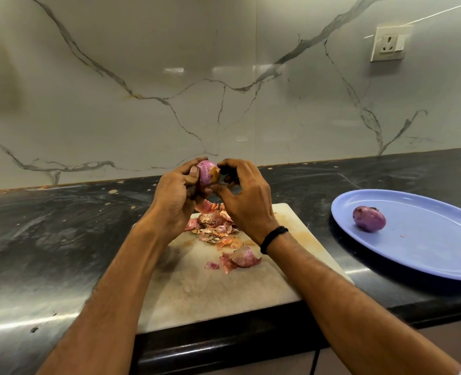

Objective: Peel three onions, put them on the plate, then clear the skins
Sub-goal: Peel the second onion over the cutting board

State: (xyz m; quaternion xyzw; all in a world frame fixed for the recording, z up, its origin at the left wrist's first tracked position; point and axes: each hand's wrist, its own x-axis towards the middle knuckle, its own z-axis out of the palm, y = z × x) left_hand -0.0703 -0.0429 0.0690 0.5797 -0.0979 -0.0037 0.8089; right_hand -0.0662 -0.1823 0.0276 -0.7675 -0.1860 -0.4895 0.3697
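Note:
My left hand (176, 194) grips a pink, partly peeled onion (207, 172) held up above the far edge of the cutting board (197, 288). A patch of orange dry skin still clings to the onion's right side. My right hand (244, 197) pinches at that skin with thumb and fingertips. A heap of loose onion skins (215, 228) lies on the board under my hands, with a larger curled piece (241, 257) nearer to me. One peeled purple onion (369, 218) rests on the blue oval plate (440, 255) at the right.
The dark stone counter (61, 239) runs left and right, with small skin scraps near the marble wall. The counter's front edge lies just below the board. A wall socket (389, 44) sits at the upper right. A black band circles my right wrist.

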